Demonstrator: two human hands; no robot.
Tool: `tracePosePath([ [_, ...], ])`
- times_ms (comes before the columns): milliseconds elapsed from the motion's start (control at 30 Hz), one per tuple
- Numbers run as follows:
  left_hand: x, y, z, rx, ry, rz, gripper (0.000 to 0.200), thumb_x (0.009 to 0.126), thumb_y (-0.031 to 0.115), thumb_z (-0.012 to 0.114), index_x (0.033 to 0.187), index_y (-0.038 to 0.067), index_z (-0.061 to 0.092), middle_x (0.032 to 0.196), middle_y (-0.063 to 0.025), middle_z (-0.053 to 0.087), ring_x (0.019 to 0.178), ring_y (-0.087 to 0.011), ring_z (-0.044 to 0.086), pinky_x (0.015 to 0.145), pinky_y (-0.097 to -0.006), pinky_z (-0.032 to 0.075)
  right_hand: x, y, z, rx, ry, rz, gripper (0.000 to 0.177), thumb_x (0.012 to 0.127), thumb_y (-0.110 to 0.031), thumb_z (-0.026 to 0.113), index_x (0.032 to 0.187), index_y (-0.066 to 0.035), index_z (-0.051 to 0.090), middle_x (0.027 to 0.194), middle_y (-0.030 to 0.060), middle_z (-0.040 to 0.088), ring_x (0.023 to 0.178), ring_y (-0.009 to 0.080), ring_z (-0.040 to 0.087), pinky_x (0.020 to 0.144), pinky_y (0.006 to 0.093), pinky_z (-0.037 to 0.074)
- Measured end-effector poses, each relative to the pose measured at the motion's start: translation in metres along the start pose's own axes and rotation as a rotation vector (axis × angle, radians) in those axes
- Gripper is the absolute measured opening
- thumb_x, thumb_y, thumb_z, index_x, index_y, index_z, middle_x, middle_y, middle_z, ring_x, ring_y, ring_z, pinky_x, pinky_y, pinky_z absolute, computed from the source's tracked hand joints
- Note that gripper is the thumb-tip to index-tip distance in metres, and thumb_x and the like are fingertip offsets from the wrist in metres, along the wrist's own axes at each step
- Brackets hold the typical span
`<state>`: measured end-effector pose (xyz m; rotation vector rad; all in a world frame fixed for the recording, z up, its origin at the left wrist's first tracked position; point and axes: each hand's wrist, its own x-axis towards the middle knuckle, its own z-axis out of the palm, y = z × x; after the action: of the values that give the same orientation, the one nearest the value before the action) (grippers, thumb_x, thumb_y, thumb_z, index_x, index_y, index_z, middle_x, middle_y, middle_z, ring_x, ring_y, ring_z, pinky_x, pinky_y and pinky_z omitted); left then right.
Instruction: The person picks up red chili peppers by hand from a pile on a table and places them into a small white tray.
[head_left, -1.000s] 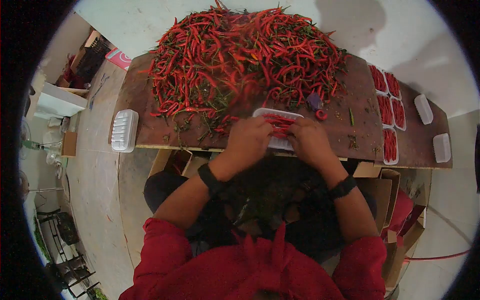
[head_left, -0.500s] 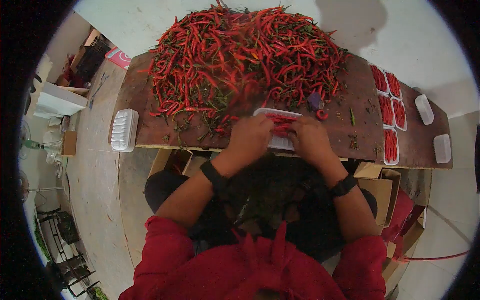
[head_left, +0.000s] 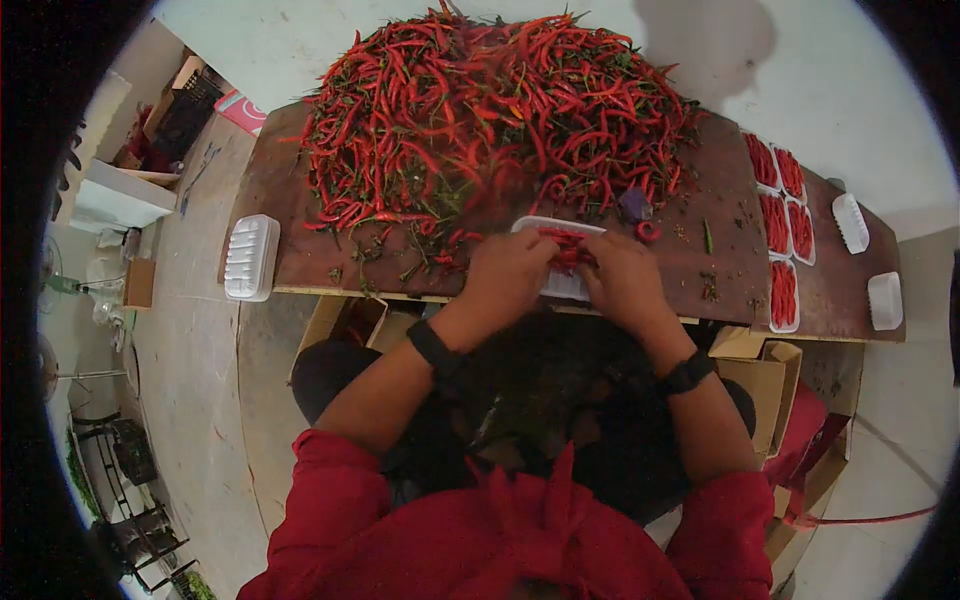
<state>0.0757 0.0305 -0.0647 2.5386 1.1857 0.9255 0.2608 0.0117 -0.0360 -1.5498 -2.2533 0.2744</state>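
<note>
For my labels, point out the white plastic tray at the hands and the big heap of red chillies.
White plastic tray [head_left: 566,287]: head view, bare part near its close edge.
Big heap of red chillies [head_left: 505,115]: head view, its middle.

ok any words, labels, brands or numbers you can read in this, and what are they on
No text can be read anywhere.
Pink box, upper left: pale marking, too small and blurred to read.
White tray at the near table edge: no lettering visible.
</note>
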Motion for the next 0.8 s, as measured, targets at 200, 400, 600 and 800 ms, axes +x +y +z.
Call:
tracePosePath([
  [200, 0.002, 0.000, 0.001, 0.033, 0.051, 0.026, 0.008, 0.070, 0.009, 0.058, 0.078, 0.010, 0.056, 0.074, -0.0083, 0.053, 0.062, -0.0310, 0.057, 0.053, -0.0430, 0.045, 0.001, -0.008, -0.003, 0.069, -0.015, -0.019, 0.022, 0.071, -0.013, 0.066, 0.092, -0.006, 0.061, 0.087, 0.0146, 0.061, 0.083, 0.0342, 0.058, 0.074, 0.0425, 0.046],
  [400, 0.002, -0.001, 0.002, 0.065, 0.015, 0.024, 0.008, 0.068, 0.008, 0.058, 0.074, 0.010, 0.053, 0.074, -0.0080, 0.053, 0.062, -0.0308, 0.057, 0.052, -0.0421, 0.044, 0.003, -0.014, -0.005, 0.109, 0.002, -0.023, 0.020, 0.072, -0.013, 0.065, 0.090, -0.006, 0.061, 0.087, 0.0141, 0.060, 0.082, 0.0347, 0.058, 0.072, 0.0431, 0.046],
  [600, 0.001, 0.002, -0.007, -0.004, 0.016, 0.030, 0.008, 0.071, 0.012, 0.061, 0.076, 0.009, 0.055, 0.079, -0.0078, 0.053, 0.067, -0.0295, 0.057, 0.055, -0.0415, 0.046, -0.002, -0.012, -0.005, 0.081, 0.026, -0.028, 0.021, 0.071, -0.013, 0.066, 0.090, -0.005, 0.060, 0.086, 0.0150, 0.060, 0.082, 0.0347, 0.058, 0.072, 0.0430, 0.046],
  [800, 0.005, -0.007, -0.041, 0.075, -0.058, -0.120, 0.014, 0.078, 0.014, 0.060, 0.092, 0.012, 0.064, 0.092, -0.0087, 0.061, 0.083, -0.0302, 0.060, 0.071, -0.0400, 0.049, -0.003, -0.008, -0.007, 0.043, 0.007, -0.011, 0.023, 0.072, -0.014, 0.067, 0.092, -0.004, 0.060, 0.085, 0.0155, 0.061, 0.081, 0.0347, 0.058, 0.072, 0.0430, 0.046],
])
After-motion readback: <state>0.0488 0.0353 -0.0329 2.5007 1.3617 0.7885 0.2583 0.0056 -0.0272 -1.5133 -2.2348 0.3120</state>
